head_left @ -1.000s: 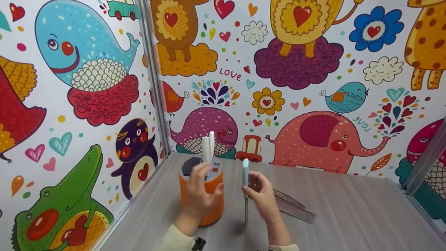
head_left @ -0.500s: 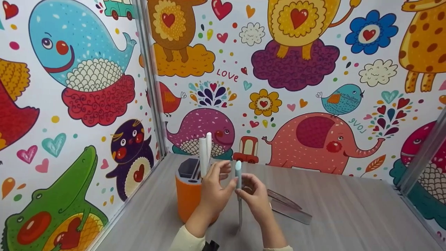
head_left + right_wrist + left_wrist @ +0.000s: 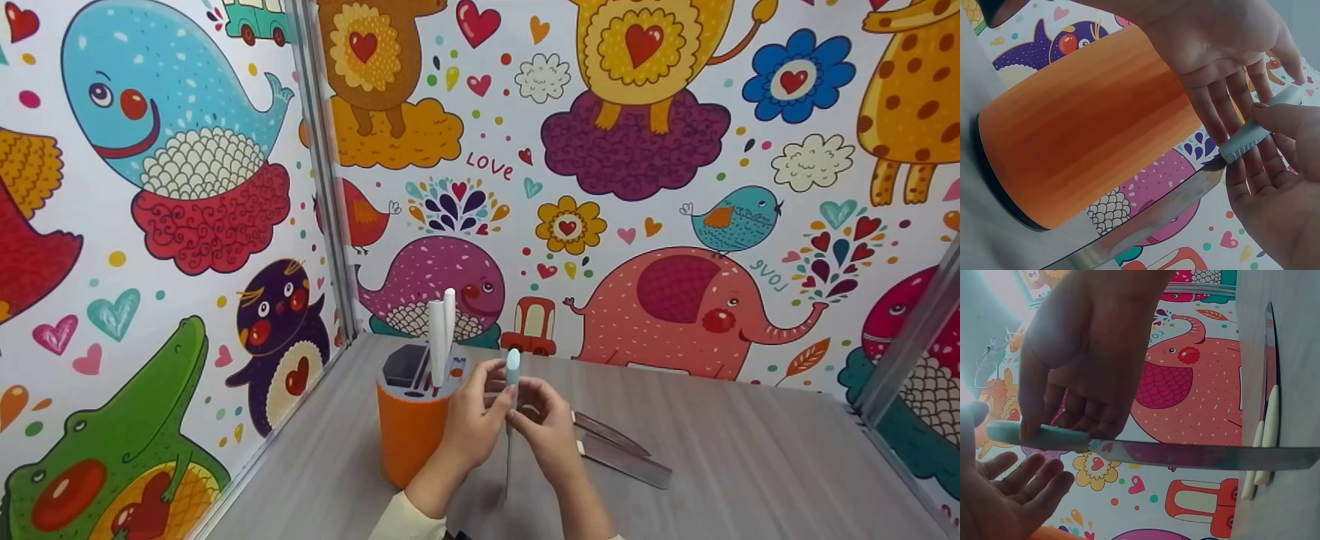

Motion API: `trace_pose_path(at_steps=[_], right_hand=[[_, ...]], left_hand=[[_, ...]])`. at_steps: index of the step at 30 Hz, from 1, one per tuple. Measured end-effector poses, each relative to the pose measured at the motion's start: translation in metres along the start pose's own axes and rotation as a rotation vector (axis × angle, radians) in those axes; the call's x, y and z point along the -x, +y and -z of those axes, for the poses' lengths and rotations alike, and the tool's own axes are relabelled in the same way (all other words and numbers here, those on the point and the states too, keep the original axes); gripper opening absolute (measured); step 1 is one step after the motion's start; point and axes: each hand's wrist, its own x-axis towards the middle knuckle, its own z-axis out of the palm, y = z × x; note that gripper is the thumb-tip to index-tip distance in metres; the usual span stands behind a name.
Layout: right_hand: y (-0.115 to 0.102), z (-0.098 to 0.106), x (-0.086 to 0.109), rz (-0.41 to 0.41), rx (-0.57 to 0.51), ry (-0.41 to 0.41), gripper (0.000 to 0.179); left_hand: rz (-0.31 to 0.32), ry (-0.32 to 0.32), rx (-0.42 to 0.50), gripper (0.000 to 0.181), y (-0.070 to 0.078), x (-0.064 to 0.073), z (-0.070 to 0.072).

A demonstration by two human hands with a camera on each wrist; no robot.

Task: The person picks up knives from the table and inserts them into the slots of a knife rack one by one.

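Observation:
My right hand [image 3: 547,427] pinches the pale teal handle of a kitchen knife [image 3: 513,367] between thumb and fingers, the blade pointing down at the table. Close by on the other side, my left hand [image 3: 476,420] has its fingers extended beside the handle. In the left wrist view, the left hand [image 3: 1022,495] lies next to the knife handle [image 3: 1044,436]; contact between them is unclear. The right wrist view shows the blade [image 3: 1151,216] reaching past an orange knife block [image 3: 1089,129]. Two white handles [image 3: 439,345] stick up from the block's grey slotted top.
Two knives with cream handles [image 3: 1269,433] lie on the table right of my right hand, their blades [image 3: 630,466] pointing right. The grey wooden table [image 3: 720,442] meets cartoon-printed walls [image 3: 525,210] at the back and left.
My left hand has moved right, from in front of the knife block to beside the knife handle. My right hand keeps its hold on the knife, which has shifted slightly left.

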Motion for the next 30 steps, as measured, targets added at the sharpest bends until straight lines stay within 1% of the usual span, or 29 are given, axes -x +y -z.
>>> trace_pose_path(at_steps=[3,9,15,23,30], right_hand=[[0.0003,-0.0010,0.0005,0.004,0.010,0.004,0.040],[-0.0002,-0.0029,0.0004,0.003,0.008,0.014,0.040],[-0.0010,-0.0035,0.0003,0.004,-0.004,0.009,0.039],[-0.0014,-0.0045,-0.0005,-0.007,-0.013,0.011,0.039],[-0.0001,-0.0077,0.0012,-0.016,-0.044,0.065,0.040]], left_hand=[[-0.005,0.007,-0.004,0.036,-0.0010,0.0002,-0.0010],[0.006,0.023,-0.017,0.030,0.0008,0.0009,-0.0012],[0.016,0.013,0.002,0.032,0.0017,0.0015,-0.0016],[0.070,-0.022,0.010,0.035,0.0029,0.0013,-0.0022],[0.110,-0.001,0.029,0.036,0.0061,0.0003,-0.0006]])
